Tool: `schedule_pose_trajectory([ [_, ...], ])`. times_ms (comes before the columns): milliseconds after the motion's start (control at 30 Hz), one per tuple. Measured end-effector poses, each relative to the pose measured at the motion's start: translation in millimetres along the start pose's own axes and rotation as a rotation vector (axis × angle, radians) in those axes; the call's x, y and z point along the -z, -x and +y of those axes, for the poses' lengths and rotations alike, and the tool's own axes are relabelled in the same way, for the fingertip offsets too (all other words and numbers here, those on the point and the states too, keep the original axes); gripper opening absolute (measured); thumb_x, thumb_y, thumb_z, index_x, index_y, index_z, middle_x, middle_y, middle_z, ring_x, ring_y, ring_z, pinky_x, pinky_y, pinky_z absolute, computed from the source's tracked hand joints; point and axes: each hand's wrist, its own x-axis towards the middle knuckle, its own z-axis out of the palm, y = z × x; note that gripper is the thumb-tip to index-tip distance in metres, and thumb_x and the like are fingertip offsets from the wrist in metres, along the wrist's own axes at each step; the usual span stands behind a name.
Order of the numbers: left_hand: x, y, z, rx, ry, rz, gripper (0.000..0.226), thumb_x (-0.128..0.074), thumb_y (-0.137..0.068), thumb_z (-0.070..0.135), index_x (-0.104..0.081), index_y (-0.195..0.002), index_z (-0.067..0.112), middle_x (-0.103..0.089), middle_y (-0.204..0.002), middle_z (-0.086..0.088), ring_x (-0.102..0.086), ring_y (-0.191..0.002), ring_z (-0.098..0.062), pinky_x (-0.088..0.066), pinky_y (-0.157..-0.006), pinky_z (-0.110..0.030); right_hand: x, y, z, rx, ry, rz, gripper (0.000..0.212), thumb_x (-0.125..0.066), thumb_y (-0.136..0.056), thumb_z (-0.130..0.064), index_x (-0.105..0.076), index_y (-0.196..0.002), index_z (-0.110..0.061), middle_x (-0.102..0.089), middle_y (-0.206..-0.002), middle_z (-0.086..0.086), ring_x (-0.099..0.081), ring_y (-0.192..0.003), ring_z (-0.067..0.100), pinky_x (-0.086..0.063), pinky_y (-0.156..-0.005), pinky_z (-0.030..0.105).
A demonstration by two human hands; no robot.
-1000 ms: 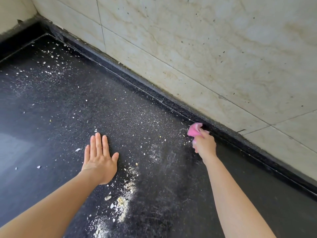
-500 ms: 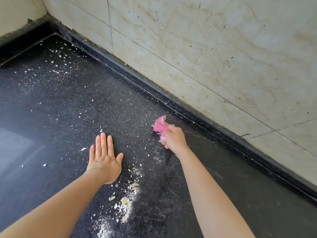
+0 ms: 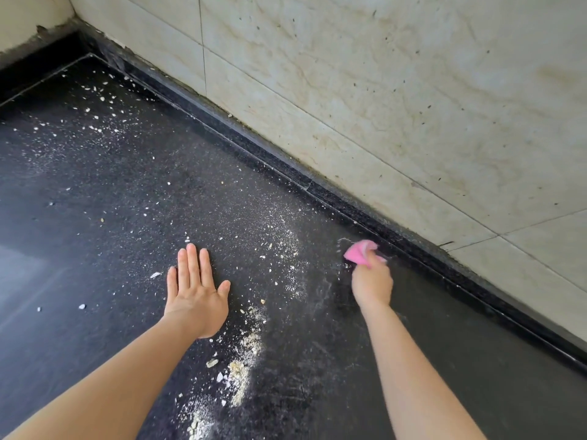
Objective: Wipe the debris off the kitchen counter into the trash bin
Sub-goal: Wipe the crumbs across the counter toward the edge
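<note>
The black speckled counter (image 3: 111,192) carries pale crumbs and powder. A band of debris (image 3: 251,341) runs from the counter's middle toward me, between my two arms. More crumbs (image 3: 95,122) lie scattered near the far left corner. My right hand (image 3: 371,284) grips a pink cloth (image 3: 360,252) and presses it on the counter close to the back ledge. My left hand (image 3: 195,290) lies flat on the counter with straight fingers, just left of the debris band. No trash bin is in view.
A raised black ledge (image 3: 317,182) runs along the back of the counter below the stained beige wall tiles (image 3: 381,90). The walls meet in a corner (image 3: 76,30) at the far left.
My right hand with the pink cloth swept left across the counter, then went back right toward the ledge. A fresh line of crumbs lies where it swept. My left hand stayed flat in place.
</note>
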Motion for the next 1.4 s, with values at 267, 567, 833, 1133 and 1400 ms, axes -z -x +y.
schedule_pose_trajectory([
  [267,-6.1,1.0,-2.4,-0.026,0.056,0.084,0.068,-0.003,-0.098,0.046,0.036,-0.137,0.006,0.039,-0.149,-0.014,0.034,-0.139,-0.028,0.015,-0.117,-0.044,-87.3,104.7,-62.8,0.120,-0.265,-0.453,0.053,-0.034,-0.094,-0.008,-0.051,-0.136,-0.036,-0.061,-0.099,0.006,-0.055,-0.063,0.014,-0.043,-0.052,0.024],
  [567,-22.5,47.1,-64.8,-0.130,0.144,0.332,0.062,-0.008,-0.100,0.039,0.016,-0.149,0.010,0.031,-0.150,0.002,0.030,-0.139,-0.013,0.020,-0.113,-0.038,-15.0,41.2,-4.7,-0.070,0.037,-0.040,0.039,-0.041,-0.086,-0.021,-0.062,-0.119,-0.022,-0.068,-0.104,0.016,-0.066,-0.094,0.034,-0.050,-0.078,0.037],
  [833,-40.3,69.9,-106.8,-0.160,0.071,0.327,0.063,-0.009,-0.101,0.041,0.012,-0.151,0.009,0.020,-0.158,-0.004,0.029,-0.138,-0.013,0.015,-0.116,-0.039,-79.8,147.1,-16.9,0.202,0.074,-0.299,0.047,-0.034,-0.098,-0.016,-0.042,-0.141,-0.033,-0.059,-0.113,0.011,-0.059,-0.093,0.028,-0.048,-0.080,0.039],
  [1133,-8.5,107.2,-148.3,-0.277,0.085,0.475,0.054,-0.014,-0.104,0.032,-0.014,-0.152,0.008,-0.009,-0.161,-0.004,-0.001,-0.149,-0.018,0.007,-0.116,-0.026,-62.1,213.0,-54.1,0.365,-0.126,-0.293,0.039,-0.039,-0.092,-0.023,-0.057,-0.124,-0.037,-0.066,-0.095,-0.002,-0.058,-0.075,0.014,-0.048,-0.073,0.034],
  [1400,0.3,167.7,-217.1,-0.117,0.221,0.653,0.046,-0.026,-0.105,0.024,-0.031,-0.148,0.009,-0.028,-0.156,-0.005,-0.020,-0.146,-0.017,-0.012,-0.116,-0.023,-100.2,293.3,-80.2,0.459,-0.185,-0.421,0.025,-0.049,-0.093,-0.024,-0.060,-0.090,-0.002,-0.059,-0.063,0.003,-0.050,-0.055,0.019,-0.042,-0.059,0.033],
])
